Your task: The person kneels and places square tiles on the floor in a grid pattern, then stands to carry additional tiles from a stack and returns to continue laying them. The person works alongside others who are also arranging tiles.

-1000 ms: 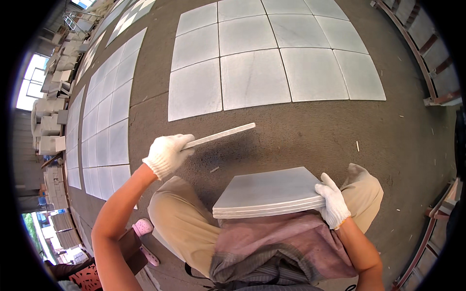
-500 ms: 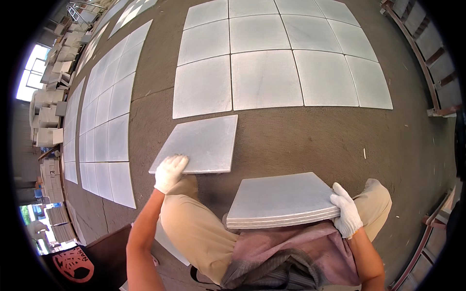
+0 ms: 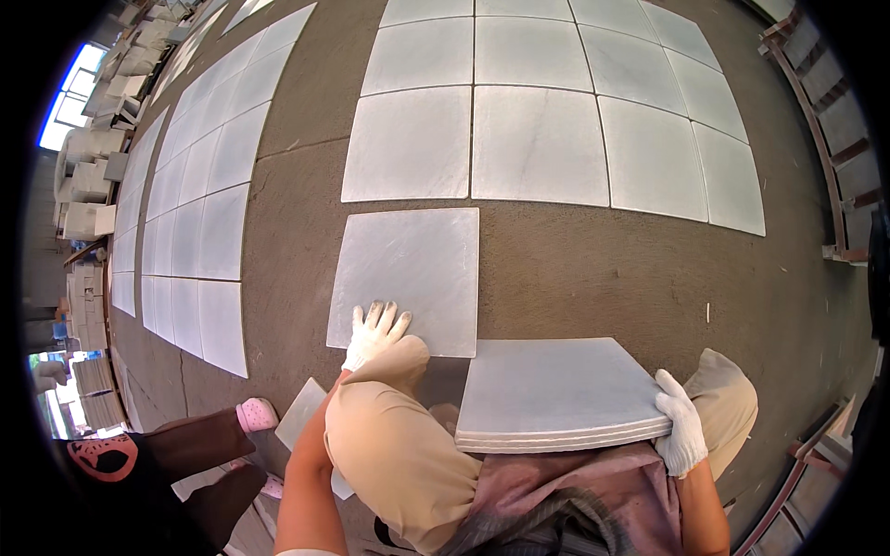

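My left hand (image 3: 374, 336), in a white glove, lies with its fingers spread on the near edge of a square pale grey stone tile (image 3: 408, 264). That tile looks flat on the floor, just short of a laid-out grid of similar tiles (image 3: 538, 139). Across my lap rests a stack of several tiles (image 3: 565, 389), thin and with their edges lined up. My right hand (image 3: 681, 424), also gloved, holds the stack by its right edge; the fingers under it are partly hidden.
More tile rows (image 3: 218, 213) stretch along the left floor. A person's leg with a pink shoe (image 3: 257, 414) stands close at lower left, beside a tile piece (image 3: 304, 412). Racks with wooden bars (image 3: 816, 139) line the right. Stacked blocks (image 3: 88, 222) fill the far left.
The single tile has gone from tilted in my left hand to lying flat, turned square to the grid. My left fingers have opened out. The stack stays under my right hand.
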Motion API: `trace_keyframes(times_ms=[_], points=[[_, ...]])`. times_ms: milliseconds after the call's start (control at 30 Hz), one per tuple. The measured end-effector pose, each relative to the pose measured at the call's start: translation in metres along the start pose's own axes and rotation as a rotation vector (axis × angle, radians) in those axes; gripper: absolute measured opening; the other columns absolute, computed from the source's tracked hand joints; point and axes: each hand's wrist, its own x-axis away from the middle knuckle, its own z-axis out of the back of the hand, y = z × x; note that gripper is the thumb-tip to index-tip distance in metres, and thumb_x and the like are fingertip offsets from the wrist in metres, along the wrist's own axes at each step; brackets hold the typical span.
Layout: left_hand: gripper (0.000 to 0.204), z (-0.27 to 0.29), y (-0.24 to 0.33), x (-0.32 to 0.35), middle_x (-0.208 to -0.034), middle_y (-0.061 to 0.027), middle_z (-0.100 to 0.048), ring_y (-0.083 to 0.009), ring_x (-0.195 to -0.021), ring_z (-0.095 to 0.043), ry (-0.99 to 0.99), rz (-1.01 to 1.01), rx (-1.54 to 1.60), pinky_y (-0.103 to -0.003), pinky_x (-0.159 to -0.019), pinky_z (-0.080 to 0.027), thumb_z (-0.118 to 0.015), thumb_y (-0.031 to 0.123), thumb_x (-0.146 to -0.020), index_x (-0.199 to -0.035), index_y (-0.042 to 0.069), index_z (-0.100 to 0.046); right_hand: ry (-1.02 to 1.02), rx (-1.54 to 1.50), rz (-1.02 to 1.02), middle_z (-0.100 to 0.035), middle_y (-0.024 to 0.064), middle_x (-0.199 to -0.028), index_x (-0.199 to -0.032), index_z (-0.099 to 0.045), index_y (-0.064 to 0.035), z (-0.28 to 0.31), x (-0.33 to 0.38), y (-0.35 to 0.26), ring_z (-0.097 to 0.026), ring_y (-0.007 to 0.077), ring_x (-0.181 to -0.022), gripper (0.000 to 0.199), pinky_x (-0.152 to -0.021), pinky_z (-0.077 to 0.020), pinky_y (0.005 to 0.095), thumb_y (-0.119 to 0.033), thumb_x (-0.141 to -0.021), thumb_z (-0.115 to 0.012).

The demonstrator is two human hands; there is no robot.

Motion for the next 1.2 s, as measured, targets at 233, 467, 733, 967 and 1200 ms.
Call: trace_keyframes(times_ms=[233, 467, 733, 967, 1200], points=[[0.058, 0.009, -0.027, 0.011, -0.130, -0.0119, -0.047, -0.0332, -0.122, -0.044, 0.122, -0.045, 0.055, -0.063, -0.096, -0.032, -0.063, 0.038, -0.078, -0.130, 0.015, -0.050, -0.013, 0.038, 0.012, -0.042, 0.0216, -0.140, -0.146, -0.028, 0.0060, -0.002, -0.001, 0.002, -0.050, 0.0303, -0.123, 0.066, -0.104, -0.0436, 0.0401, -0.009, -0.087, -0.053], [0.057, 0.009, -0.001, 0.022, -0.119, -0.0119, -0.054, -0.0318, -0.111, -0.051, 0.498, 0.433, 0.167, -0.053, -0.089, -0.037, -0.070, 0.043, -0.072, -0.114, 0.006, -0.059, -0.008, 0.050, 0.010, -0.042, 0.0219, -0.140, -0.146, -0.029, 0.0059, 0.003, -0.003, 0.004, -0.051, 0.0309, -0.122, 0.065, -0.104, -0.0436, 0.0400, -0.008, -0.087, -0.053], [0.053, 0.013, 0.071, 0.013, -0.114, -0.0142, -0.056, -0.0288, -0.107, -0.053, 0.799, 1.208, 0.841, -0.051, -0.092, -0.037, -0.069, 0.042, -0.074, -0.110, 0.005, -0.061, 0.023, 0.034, 0.007, -0.043, 0.0224, -0.139, -0.145, -0.026, 0.0112, -0.003, 0.000, 0.000, -0.049, 0.0285, -0.123, 0.069, -0.104, -0.0411, 0.0374, -0.007, -0.084, -0.054], [0.052, -0.014, 0.074, 0.046, -0.115, -0.0142, -0.056, -0.0289, -0.107, -0.053, 0.768, 1.409, 1.519, -0.051, -0.093, -0.038, -0.069, 0.041, -0.075, -0.112, 0.005, -0.060, 0.013, 0.051, 0.023, -0.044, 0.0231, -0.137, -0.144, -0.028, 0.0107, -0.008, -0.001, 0.000, -0.050, 0.0301, -0.122, 0.068, -0.104, -0.0421, 0.0393, -0.008, -0.084, -0.054], [0.052, -0.043, 0.069, 0.087, -0.116, -0.0142, -0.056, -0.0289, -0.108, -0.053, 0.755, 1.465, 1.988, -0.051, -0.094, -0.038, -0.069, 0.040, -0.076, -0.113, 0.004, -0.059, 0.040, 0.011, 0.026, -0.047, 0.0221, -0.134, -0.141, -0.033, 0.0085, -0.015, 0.003, 0.000, -0.051, 0.0307, -0.120, 0.064, -0.104, -0.0429, 0.0406, -0.008, -0.083, -0.054]])
